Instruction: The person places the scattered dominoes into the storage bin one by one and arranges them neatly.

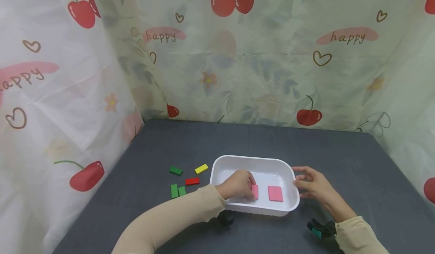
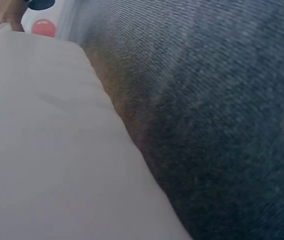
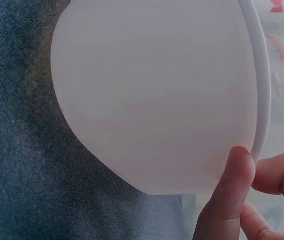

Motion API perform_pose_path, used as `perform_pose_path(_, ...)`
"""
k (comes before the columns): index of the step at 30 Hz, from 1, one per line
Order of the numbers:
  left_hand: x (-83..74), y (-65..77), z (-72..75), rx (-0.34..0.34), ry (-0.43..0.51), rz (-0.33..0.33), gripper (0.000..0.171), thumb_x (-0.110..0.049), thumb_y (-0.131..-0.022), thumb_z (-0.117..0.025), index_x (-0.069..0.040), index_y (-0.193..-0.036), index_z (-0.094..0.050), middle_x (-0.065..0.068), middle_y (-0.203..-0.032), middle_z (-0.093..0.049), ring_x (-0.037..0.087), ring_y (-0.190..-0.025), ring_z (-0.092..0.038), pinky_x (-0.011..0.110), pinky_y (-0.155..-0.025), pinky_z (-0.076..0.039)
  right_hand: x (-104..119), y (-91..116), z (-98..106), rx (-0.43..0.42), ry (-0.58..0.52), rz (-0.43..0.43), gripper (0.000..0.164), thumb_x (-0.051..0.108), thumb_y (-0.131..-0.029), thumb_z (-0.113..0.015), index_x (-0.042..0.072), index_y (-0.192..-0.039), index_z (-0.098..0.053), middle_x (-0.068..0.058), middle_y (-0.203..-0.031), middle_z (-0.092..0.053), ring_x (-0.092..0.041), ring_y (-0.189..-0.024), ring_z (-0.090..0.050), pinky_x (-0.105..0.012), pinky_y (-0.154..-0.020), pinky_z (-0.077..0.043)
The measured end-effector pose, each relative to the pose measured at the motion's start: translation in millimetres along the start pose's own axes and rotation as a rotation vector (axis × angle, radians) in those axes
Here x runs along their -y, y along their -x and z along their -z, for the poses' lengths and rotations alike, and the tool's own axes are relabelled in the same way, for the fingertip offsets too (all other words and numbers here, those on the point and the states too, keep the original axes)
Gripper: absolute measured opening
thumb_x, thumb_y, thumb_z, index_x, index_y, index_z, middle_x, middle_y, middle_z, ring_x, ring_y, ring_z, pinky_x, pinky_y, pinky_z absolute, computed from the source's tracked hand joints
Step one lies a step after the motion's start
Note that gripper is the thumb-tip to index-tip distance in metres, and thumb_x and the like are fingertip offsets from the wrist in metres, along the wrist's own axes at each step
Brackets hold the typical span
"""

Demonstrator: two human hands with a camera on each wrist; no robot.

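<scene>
A white plastic tub (image 1: pixel 251 208) stands on the dark table, with my left hand (image 1: pixel 239 186) reaching into it. Thumb and fingers of that hand pinch a small pink block (image 1: pixel 255 192), partly hidden behind them. To its right, on the tub floor, lie pink blocks (image 1: pixel 275 193) side by side in a square. My right hand (image 1: pixel 314 186) grips the tub's right end; in the right wrist view the thumb (image 3: pixel 236 172) presses the outer wall just below the rim (image 3: pixel 264 90). The left wrist view is mostly filled by the sleeve (image 2: pixel 57 130).
Left of the tub lie a dark green block (image 1: pixel 176 170), a yellow block (image 1: pixel 201 168), a red block (image 1: pixel 192 181) and two lighter green blocks (image 1: pixel 175 191), partly near the left sleeve. A patterned curtain (image 1: pixel 238 76) hangs behind the table (image 1: pixel 326 148) and at both sides.
</scene>
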State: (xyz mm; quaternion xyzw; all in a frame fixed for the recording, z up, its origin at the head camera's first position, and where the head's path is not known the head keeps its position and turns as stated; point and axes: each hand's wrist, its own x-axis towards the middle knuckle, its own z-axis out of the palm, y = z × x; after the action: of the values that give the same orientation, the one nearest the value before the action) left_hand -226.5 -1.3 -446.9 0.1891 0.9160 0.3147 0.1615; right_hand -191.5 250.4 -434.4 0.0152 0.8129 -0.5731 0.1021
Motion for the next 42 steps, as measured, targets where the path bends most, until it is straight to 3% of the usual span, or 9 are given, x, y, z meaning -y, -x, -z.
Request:
perform_pose_path(15, -2.7, -0.1, -3.7, -0.013, 0.034, 0.019, 0.036, -0.012, -0.062, -0.085, -0.008, -0.092, -0.064, -0.002, -0.065, -0.055, 0.011, -0.059, -0.05, 0.022, -0.053, -0.04, 2.1, 1.1, 0.1, -0.001, 0.019, -0.013, 0.06, 0.016, -0.084, -0.067, 0.002, -0.134, -0.04, -0.015, -0.101, -0.056, -0.021, -0.087, -0.057, -0.039, -0.069, -0.053)
perform_pose_path(42, -3.2, -1.6, -7.8, 0.053, 0.255, 0.056, 0.029, -0.007, -0.072, -0.077, -0.008, -0.099, -0.067, -0.003, -0.071, -0.061, 0.011, -0.065, -0.056, 0.021, -0.06, -0.046, 2.3, 1.9, 0.2, 0.0, 0.011, -0.015, 0.06, 0.017, -0.084, -0.067, 0.002, -0.135, -0.039, -0.016, -0.103, -0.055, -0.021, -0.088, -0.056, -0.039, -0.07, -0.053)
